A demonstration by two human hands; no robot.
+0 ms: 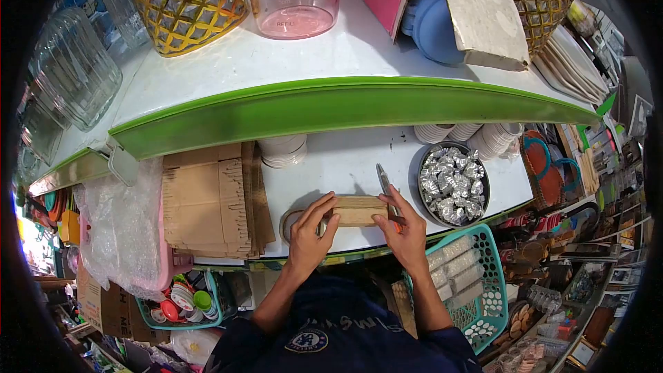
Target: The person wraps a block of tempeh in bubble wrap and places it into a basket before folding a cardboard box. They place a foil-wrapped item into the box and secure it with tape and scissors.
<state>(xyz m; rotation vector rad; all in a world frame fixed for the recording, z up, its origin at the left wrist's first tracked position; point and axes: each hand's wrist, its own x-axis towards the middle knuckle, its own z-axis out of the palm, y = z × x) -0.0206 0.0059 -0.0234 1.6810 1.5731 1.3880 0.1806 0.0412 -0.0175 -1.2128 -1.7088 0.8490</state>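
Observation:
A small wooden block-like piece (359,211) lies level over the white lower shelf (324,159), with a hand at each end. My left hand (312,231) grips its left end, thumb below and fingers along the top. At the right end, my right hand (404,224) holds it between thumb and fingers. A pointed metal tool (382,177) sticks up beside the right fingers; an orange part shows under that hand, and whether the hand touches the tool is unclear. Next to my left hand lies a brown rounded object (292,224), partly hidden by the fingers.
A round dark tray of silver foil-wrapped pieces (452,183) sits right of my hands. Stacked cardboard (207,200) is at left. The green shelf edge (345,107) runs above, holding glassware and gold baskets. Teal baskets (494,283) with goods stand below the shelf.

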